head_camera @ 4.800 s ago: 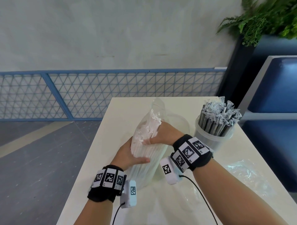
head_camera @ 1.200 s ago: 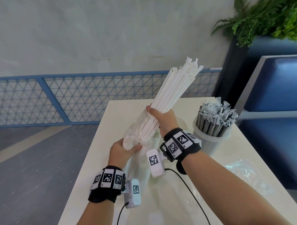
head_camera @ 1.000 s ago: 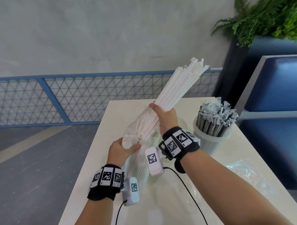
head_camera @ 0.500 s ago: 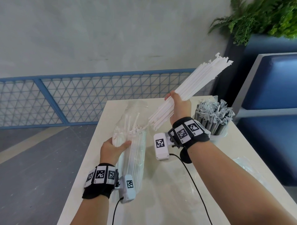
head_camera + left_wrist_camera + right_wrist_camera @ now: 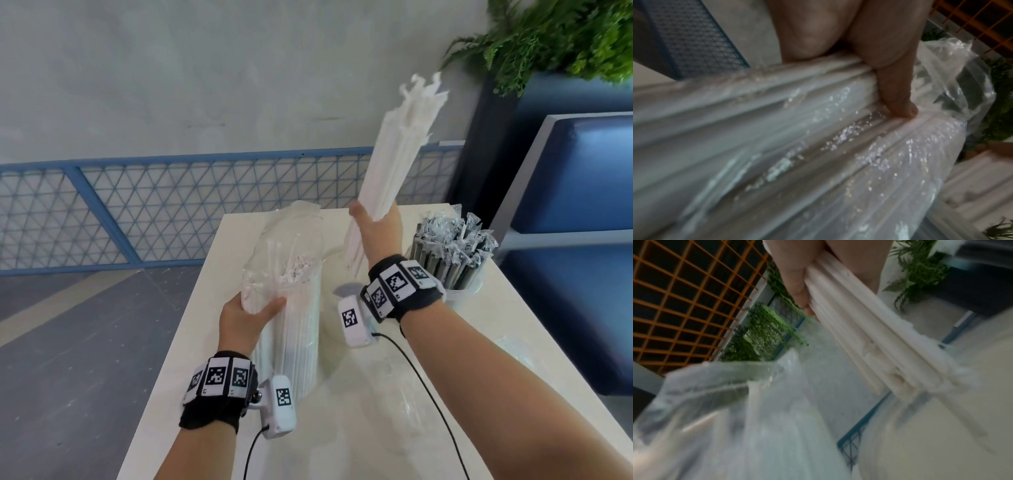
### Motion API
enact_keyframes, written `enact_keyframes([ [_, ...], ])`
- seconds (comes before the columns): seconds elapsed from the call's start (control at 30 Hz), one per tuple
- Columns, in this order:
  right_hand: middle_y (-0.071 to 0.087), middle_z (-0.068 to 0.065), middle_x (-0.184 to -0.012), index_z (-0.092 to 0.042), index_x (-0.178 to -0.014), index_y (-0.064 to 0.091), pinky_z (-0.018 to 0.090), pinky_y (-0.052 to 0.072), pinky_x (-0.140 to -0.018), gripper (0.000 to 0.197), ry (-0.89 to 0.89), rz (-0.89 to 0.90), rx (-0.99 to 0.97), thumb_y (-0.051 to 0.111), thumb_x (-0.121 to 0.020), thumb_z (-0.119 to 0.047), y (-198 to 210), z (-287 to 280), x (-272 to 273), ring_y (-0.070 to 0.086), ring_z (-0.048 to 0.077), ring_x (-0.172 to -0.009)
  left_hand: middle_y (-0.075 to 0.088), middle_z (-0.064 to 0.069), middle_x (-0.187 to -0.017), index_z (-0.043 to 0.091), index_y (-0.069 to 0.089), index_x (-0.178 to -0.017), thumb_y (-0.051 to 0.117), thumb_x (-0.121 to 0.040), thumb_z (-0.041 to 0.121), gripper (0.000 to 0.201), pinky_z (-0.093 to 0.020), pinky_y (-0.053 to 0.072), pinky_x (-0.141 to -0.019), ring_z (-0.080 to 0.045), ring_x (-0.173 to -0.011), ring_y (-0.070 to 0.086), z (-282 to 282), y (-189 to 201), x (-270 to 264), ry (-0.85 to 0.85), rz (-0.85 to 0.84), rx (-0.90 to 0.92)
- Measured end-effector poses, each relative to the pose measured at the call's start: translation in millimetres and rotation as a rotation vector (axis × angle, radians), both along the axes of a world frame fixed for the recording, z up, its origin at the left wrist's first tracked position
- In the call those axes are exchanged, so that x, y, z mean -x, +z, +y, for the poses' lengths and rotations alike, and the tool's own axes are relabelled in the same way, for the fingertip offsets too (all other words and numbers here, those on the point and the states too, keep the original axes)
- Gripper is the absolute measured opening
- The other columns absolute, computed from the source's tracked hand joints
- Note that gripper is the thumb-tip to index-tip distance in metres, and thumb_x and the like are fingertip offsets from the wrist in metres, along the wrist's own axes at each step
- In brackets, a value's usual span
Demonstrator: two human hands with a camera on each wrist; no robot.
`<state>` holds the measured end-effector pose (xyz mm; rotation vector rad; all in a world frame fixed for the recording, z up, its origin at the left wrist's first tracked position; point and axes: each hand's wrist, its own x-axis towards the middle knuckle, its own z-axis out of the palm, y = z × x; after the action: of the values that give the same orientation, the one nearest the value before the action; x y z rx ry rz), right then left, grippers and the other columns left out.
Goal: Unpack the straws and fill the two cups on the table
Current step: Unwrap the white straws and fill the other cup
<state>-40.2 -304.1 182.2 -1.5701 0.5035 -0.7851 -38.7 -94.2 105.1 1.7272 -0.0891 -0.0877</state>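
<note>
On the white table (image 5: pixel 342 445), my left hand (image 5: pixel 255 313) grips a clear plastic bag (image 5: pixel 291 329) that stands upright, open at the top and still full of white paper-wrapped straws. In the left wrist view the thumb (image 5: pixel 894 91) presses on the bag (image 5: pixel 818 154). My right hand (image 5: pixel 375 226) grips a thick bundle of white straws (image 5: pixel 394 154), held almost upright above the table, right of the bag. The right wrist view shows the bundle (image 5: pixel 869 340) in my fingers. A clear cup (image 5: pixel 462 296) packed with dark straws in clear wrappers stands at the right.
Crumpled empty clear wrap (image 5: pixel 517 349) lies near the table's right edge. A blue mesh fence (image 5: pixel 171 205) runs behind the table. A blue seat (image 5: pixel 582 205) and a dark planter with a fern (image 5: pixel 548 37) stand to the right.
My right hand has drawn the bundle fully out of the bag and swung it from a slant to nearly upright. My left hand keeps hold of the bag, which now stands more upright.
</note>
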Motion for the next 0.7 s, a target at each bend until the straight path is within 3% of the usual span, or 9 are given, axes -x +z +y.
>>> enact_keyframes([
  [0.2,0.06,0.003,-0.089,-0.006,-0.105,0.058,0.027,0.044,-0.07,0.03,0.023,0.052,0.019,0.068,-0.079,-0.016,-33,6,0,0.058,0.018,-0.083,0.064,0.01,-0.079,0.028,0.06,-0.078,0.079,-0.07,0.013,0.026,-0.01,0.045,-0.062,0.0,-0.076,0.06,-7,-7,1,-0.02,0.003,0.069],
  [0.33,0.06,-0.011,-0.078,-0.011,-0.096,0.053,0.003,0.039,-0.069,0.025,0.048,0.009,0.06,0.069,-0.078,-0.006,-38,6,3,0.055,-0.007,-0.07,0.066,0.007,-0.082,0.025,0.062,-0.081,0.079,-0.069,0.011,0.025,-0.019,0.047,-0.071,-0.005,-0.08,0.063,-6,-11,0,-0.019,0.004,0.094],
  [0.37,0.06,-0.012,-0.08,-0.014,-0.097,0.052,0.004,0.04,-0.075,0.027,0.05,-0.01,0.07,0.069,-0.078,-0.006,-37,7,4,0.055,-0.008,-0.072,0.066,0.007,-0.082,0.025,0.062,-0.082,0.079,-0.069,0.011,0.025,-0.019,0.047,-0.071,-0.005,-0.08,0.063,-6,-11,0,-0.02,0.004,0.1],
  [0.43,0.06,-0.01,-0.089,-0.016,-0.1,0.052,0.017,0.04,-0.086,0.03,0.01,-0.05,0.137,0.07,-0.078,-0.01,-33,11,8,0.056,0.002,-0.085,0.066,0.007,-0.083,0.024,0.062,-0.084,0.079,-0.069,0.011,0.026,-0.018,0.047,-0.071,-0.005,-0.08,0.062,-5,-11,0,-0.023,0.002,0.106],
  [0.47,0.056,-0.009,-0.096,-0.016,-0.102,0.052,0.018,0.038,-0.088,0.03,-0.046,-0.073,0.244,0.07,-0.078,-0.014,-29,15,12,0.053,0.007,-0.092,0.066,0.007,-0.083,0.023,0.062,-0.084,0.079,-0.069,0.011,0.026,-0.018,0.047,-0.07,-0.005,-0.08,0.062,-5,-12,0,-0.023,0.003,0.108],
  [0.53,0.05,-0.008,-0.104,-0.015,-0.105,0.053,0.01,0.034,-0.085,0.029,-0.09,-0.161,0.467,0.067,-0.08,-0.02,-18,28,24,0.048,0.01,-0.096,0.066,0.006,-0.082,0.024,0.062,-0.082,0.079,-0.069,0.01,0.026,-0.018,0.047,-0.07,-0.005,-0.08,0.062,-3,-13,2,-0.024,0.007,0.115],
  [0.6,0.051,-0.007,-0.103,-0.015,-0.103,0.056,0.006,0.033,-0.085,0.023,0.009,-0.218,0.577,0.063,-0.082,-0.023,-9,46,38,0.05,0.012,-0.095,0.067,0.006,-0.082,0.024,0.063,-0.081,0.079,-0.068,0.009,0.026,-0.02,0.047,-0.071,-0.007,-0.08,0.063,0,-15,2,-0.024,0.013,0.121],
  [0.7,0.047,0.0,-0.118,-0.02,-0.102,0.061,0.009,0.027,-0.09,0.023,0.138,-0.049,0.652,0.061,-0.082,-0.031,-19,65,48,0.043,0.019,-0.109,0.068,0.006,-0.084,0.025,0.063,-0.082,0.079,-0.068,0.007,0.028,-0.021,0.046,-0.073,-0.009,-0.083,0.063,4,-17,3,-0.035,0.014,0.148],
])
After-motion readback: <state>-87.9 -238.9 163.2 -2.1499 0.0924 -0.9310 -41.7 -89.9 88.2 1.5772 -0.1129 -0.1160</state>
